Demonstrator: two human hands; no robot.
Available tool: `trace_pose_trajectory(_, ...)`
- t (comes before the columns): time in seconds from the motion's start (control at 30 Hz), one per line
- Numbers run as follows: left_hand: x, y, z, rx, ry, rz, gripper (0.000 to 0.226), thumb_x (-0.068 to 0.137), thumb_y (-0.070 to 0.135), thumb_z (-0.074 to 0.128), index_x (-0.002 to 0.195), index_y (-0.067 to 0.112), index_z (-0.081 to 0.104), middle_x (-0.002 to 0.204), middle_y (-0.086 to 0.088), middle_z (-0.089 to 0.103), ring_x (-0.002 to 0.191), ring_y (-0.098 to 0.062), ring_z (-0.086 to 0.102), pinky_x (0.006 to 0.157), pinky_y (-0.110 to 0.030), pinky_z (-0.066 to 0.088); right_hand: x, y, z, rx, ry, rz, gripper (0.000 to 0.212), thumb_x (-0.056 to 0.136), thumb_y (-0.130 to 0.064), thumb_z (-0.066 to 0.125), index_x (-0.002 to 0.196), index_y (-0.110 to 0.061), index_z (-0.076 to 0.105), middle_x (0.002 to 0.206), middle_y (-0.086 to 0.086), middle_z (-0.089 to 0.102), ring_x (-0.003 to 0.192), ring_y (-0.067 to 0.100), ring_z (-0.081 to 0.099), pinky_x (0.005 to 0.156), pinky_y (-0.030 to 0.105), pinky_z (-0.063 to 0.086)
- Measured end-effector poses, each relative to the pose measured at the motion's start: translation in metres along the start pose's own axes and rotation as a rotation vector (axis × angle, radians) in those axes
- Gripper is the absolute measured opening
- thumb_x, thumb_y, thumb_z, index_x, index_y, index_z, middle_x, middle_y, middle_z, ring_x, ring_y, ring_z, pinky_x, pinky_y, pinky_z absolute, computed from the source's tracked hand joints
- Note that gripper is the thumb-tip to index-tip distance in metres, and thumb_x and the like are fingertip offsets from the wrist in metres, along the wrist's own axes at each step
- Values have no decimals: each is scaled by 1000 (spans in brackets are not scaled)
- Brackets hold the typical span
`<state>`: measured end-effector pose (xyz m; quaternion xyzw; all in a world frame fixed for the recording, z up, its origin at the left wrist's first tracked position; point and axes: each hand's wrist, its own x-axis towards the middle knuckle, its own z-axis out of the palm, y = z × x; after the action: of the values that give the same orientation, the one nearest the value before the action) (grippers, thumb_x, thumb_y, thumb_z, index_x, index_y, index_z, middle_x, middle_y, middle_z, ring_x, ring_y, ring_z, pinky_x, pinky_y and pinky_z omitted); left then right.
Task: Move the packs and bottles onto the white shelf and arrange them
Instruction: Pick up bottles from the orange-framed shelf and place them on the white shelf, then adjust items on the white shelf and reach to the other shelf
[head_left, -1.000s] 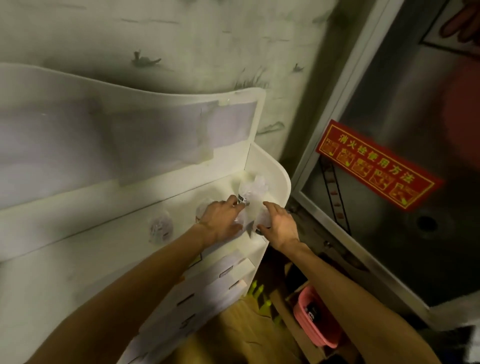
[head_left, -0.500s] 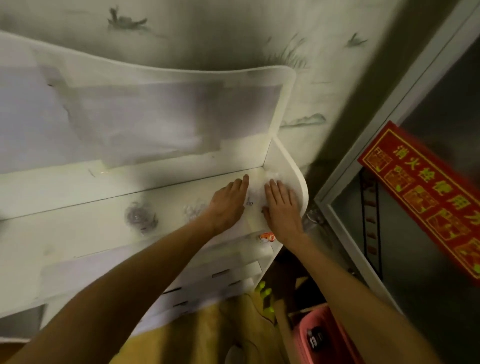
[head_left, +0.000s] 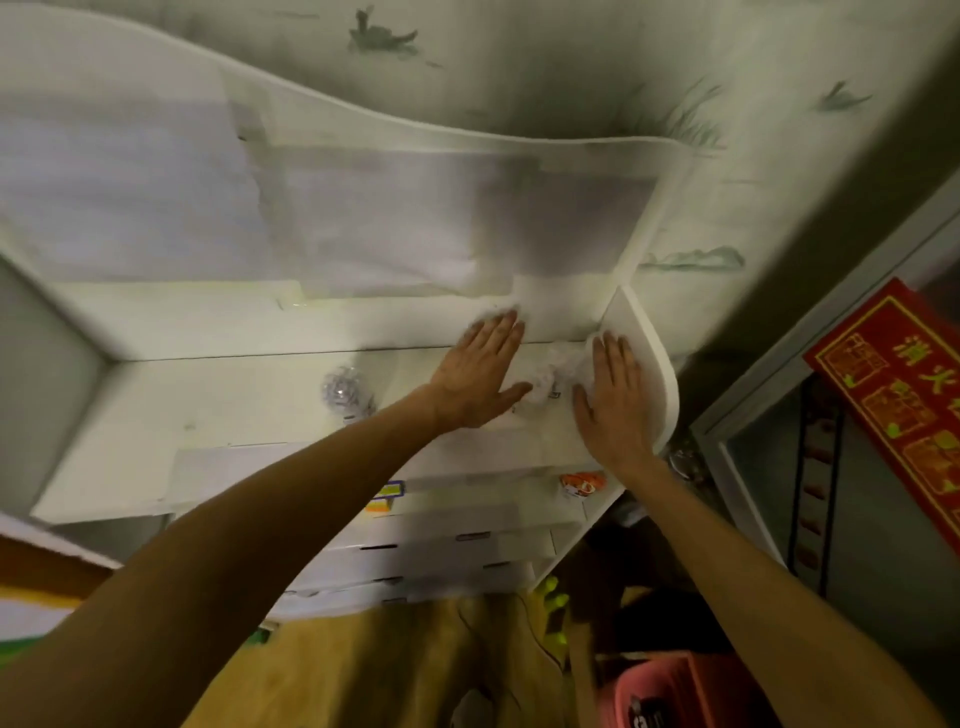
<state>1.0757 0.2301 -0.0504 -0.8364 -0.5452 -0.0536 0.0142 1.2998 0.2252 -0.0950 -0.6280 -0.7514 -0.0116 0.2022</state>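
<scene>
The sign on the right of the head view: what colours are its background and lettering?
The sign has a red background with yellow lettering and border, seen only in the head view.

A red sign (head_left: 898, 395) with yellow Chinese characters hung well right of the right hand's fingers (head_left: 613, 353); only "消火" showed at its cut-off edge; the smaller print was too blurred to read.

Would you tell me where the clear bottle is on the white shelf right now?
In the head view the clear bottle stands on the white shelf, just left of the left hand.
</scene>
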Motion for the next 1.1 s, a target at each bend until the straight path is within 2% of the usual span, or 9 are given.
trace_pose_trajectory(0.13,-33,-42,-40,189,12,-64,77,100,61,28,158,12,17,167,-13,2,154,-29,2,124,-46,-1,19,-56,-27,71,122,-65,65,102,-31,48,157,-12,20,163,8,22,152,25,14,123,47,15)
trace_pose_trajectory(0.23,-70,-82,-74,244,44,-87,70,99,57,30,154,14,30,166,-13,13,152,-30,13,124,-49,7,33,-116,-41,53,170,-130,65,104,-37,40,158,-10,14,165,8,16,153,24,9,124,42,12)
trace_pose_trajectory(0.37,-144,-144,-112,358,49,-169,71,101,58,24,157,13,23,166,-14,14,151,-32,16,123,-51,9,37,-212,-42,-10,112,-193,69,105,-48,29,157,-6,12,166,13,9,153,29,4,124,46,10)
trace_pose_trajectory(0.5,-232,-216,-154,413,76,-322,74,101,59,23,158,13,17,166,-13,13,151,-32,16,123,-52,4,28,-328,-44,-10,64,-270,69,105,-48,24,158,-7,8,166,12,1,153,28,-3,124,47,6)
trace_pose_trajectory(0.73,-407,-333,-220,424,138,-621,73,100,61,20,157,15,23,164,-13,19,149,-32,21,121,-53,10,4,-545,-53,58,55,-512,61,106,-41,26,156,-6,21,164,14,15,153,31,8,123,48,13)
trace_pose_trajectory(0.87,-506,-383,-223,383,65,-793,76,100,64,16,158,15,19,166,-13,13,150,-33,18,122,-53,10,-27,-655,-45,96,-44,-662,60,106,-37,26,156,-6,16,165,13,13,153,29,7,122,48,11)
trace_pose_trajectory(0.93,-546,-402,-220,386,20,-860,76,100,64,16,157,15,20,165,-14,15,149,-33,21,121,-53,13,-43,-701,-39,104,-107,-699,62,105,-42,28,157,-8,16,165,12,12,153,30,5,122,48,8)
trace_pose_trajectory(1.03,-589,-423,-212,368,8,-938,75,99,65,18,155,15,24,164,-13,19,147,-33,25,120,-51,17,-64,-757,-26,123,-225,-741,67,104,-49,31,157,-11,17,166,11,10,153,29,3,122,48,9)
trace_pose_trajectory(1.1,-610,-437,-207,344,4,-972,76,99,66,19,155,16,24,164,-12,20,147,-33,25,119,-51,18,-72,-787,-16,102,-265,-807,65,104,-48,31,157,-12,18,165,11,11,152,29,4,121,47,13)
